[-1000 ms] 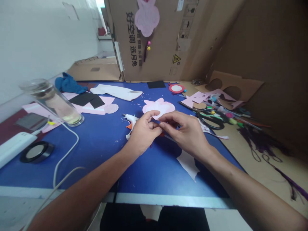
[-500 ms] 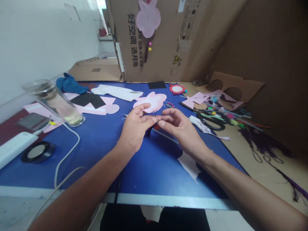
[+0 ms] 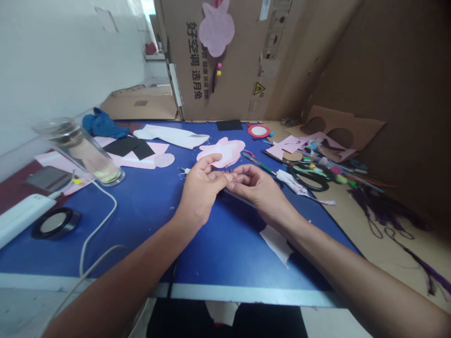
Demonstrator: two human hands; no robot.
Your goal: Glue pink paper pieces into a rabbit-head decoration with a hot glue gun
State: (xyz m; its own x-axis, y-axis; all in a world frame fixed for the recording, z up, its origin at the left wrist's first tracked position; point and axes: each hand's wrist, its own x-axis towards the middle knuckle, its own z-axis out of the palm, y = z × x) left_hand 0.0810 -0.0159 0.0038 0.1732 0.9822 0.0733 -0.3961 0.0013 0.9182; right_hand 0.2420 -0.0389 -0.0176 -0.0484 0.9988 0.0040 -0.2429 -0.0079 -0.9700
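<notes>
A thin purple cord [image 3: 227, 168] stands up as a small loop above my fingertips, over the middle of the table. My left hand [image 3: 201, 190] pinches it between thumb and fingers. Fingertips of my right hand [image 3: 260, 190] close on the cord from the other side, touching the left thumb. What lies below the pinch is hidden by the fingers. Just beyond the hands is a pink flower-shaped paper cutout [image 3: 223, 149]. Past my right hand lies a thin green-handled tool [image 3: 259, 164].
To the left stand a glass of liquid [image 3: 95, 157], black tape [image 3: 54, 223] and a white power bank [image 3: 24, 216] with a cable. Scissors [image 3: 312, 180], paper scraps and dark tassels [image 3: 387, 206] lie right. A cardboard panel [image 3: 239, 94] stands behind.
My right hand has moved slightly left and down, its fingertips closing against the left ones. The dark strands seen below the fingers are now hidden. The loop is lower.
</notes>
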